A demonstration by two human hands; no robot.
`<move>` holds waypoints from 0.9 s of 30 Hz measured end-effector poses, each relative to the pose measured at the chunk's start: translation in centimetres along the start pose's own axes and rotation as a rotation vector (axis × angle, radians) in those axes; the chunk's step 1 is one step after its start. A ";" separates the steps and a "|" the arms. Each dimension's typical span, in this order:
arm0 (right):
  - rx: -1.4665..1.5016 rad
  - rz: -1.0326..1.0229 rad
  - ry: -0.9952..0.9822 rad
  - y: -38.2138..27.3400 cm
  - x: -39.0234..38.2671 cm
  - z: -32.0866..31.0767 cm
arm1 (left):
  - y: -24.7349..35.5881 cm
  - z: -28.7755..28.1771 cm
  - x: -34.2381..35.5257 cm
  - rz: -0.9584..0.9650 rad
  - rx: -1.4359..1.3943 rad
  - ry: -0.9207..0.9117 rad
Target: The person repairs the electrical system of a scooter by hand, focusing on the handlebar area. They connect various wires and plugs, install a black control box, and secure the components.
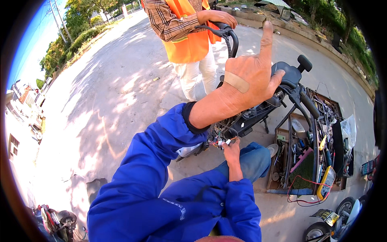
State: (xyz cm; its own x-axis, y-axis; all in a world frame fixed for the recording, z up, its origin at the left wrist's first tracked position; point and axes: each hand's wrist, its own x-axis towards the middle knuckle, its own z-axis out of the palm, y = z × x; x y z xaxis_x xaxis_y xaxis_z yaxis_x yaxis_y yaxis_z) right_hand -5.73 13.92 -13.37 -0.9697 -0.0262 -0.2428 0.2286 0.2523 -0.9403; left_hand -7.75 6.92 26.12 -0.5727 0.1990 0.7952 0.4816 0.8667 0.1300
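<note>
One contact shows on my feed: the right grip (231, 152) pinches thin wires (233, 139), with the tangled wiring harness (217, 132) just beyond its fingertips, forward and left, on the scooter (245, 123). The left grip (250, 73) is raised well apart, index finger extended; its curled fingers are hidden, so I cannot tell whether it's empty.

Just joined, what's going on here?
Someone in blue has their right hand at the exposed wires of a dark scooter, apparently pinching some. Their left hand is raised, index finger extended, holding nothing visible. A person in an orange vest stands across from them, one hand on the handlebar. To the right is a tool tray, with a yellow meter at its near edge.
</note>
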 end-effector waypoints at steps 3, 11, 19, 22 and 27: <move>0.038 -0.023 0.001 -0.2 0.2 0.1 | -0.6 -0.5 -1.0 -0.015 -0.052 0.028; -0.019 -0.061 0.081 -3.0 -1.8 -0.2 | -1.8 0.2 -10.3 -0.291 -0.416 -0.047; -0.085 -0.086 0.026 -2.9 -1.6 -0.9 | -2.2 6.1 -24.7 -0.772 -0.626 -0.190; -0.220 -0.051 -0.020 -2.6 -1.9 0.0 | -3.9 7.9 -29.5 -0.852 -0.638 -0.300; -0.332 0.007 -0.093 -3.8 -2.4 0.5 | -5.3 7.5 -31.3 -1.057 -0.733 -0.440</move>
State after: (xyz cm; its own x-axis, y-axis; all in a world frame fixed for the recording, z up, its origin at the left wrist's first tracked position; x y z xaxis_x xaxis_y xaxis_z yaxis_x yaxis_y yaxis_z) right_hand -4.27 12.57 -9.33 -0.9528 -0.1074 -0.2840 0.1799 0.5535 -0.8131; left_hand 2.59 -0.46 -3.89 -0.9811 -0.1554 -0.1149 -0.1555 0.2818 0.9468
